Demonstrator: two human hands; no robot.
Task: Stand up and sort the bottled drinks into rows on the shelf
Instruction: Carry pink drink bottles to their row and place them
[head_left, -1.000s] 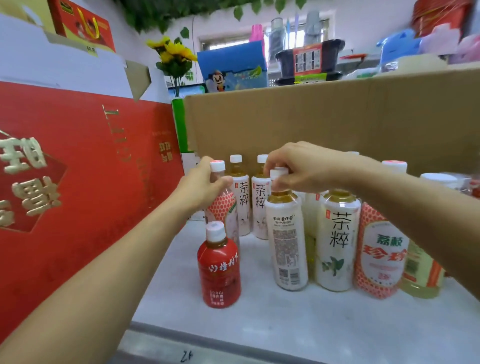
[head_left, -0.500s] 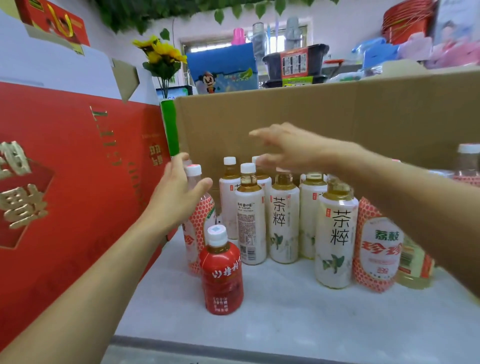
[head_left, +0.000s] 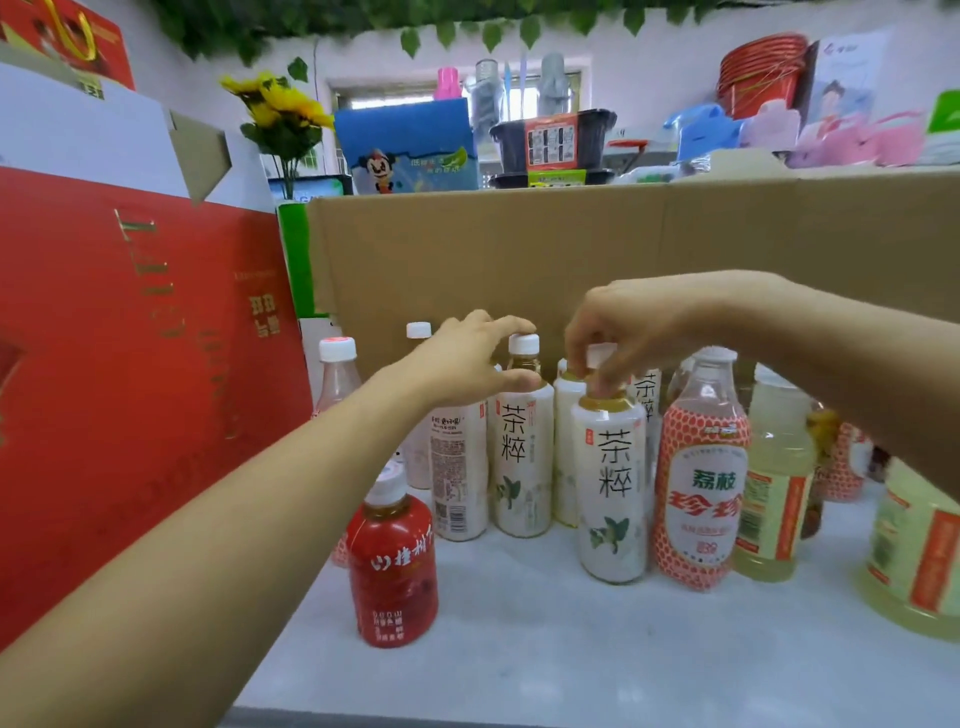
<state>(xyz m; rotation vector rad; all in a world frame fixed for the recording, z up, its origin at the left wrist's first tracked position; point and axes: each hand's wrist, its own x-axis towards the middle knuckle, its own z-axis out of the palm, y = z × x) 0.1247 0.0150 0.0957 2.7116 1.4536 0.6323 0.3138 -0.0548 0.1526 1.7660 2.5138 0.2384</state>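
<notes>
Likely heavy, the white plastic tea bottle (head_left: 610, 488) is neck-pinched by the right hand (head_left: 649, 322); the left hand (head_left: 467, 358) is spread.

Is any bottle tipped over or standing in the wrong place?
None is tipped or spilled. The small red bottle stands alone in front of the white tea bottles, outside any row, and one tea bottle shows its barcode instead of its front label.
</notes>
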